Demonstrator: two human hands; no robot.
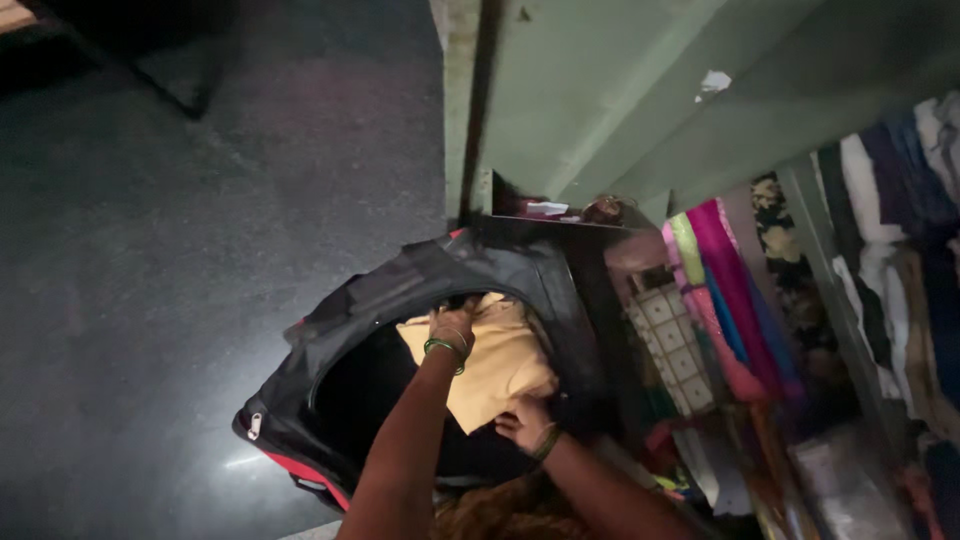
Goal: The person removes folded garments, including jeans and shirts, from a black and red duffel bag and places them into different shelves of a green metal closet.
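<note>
Head view shows a dark floor (pixel 150 250) on the left. A black bag (pixel 400 290) with a red bottom edge sits open on it. A folded yellow cloth (pixel 500 365) lies inside the bag's mouth, by the right side. It looks soft and plain. Its long side runs from the far left to the near right. The left hand (pixel 452 325) pinches its far edge. The right hand (pixel 525 422) grips its near edge. Bright folded clothes (pixel 720 290) fill shelves on the right.
</note>
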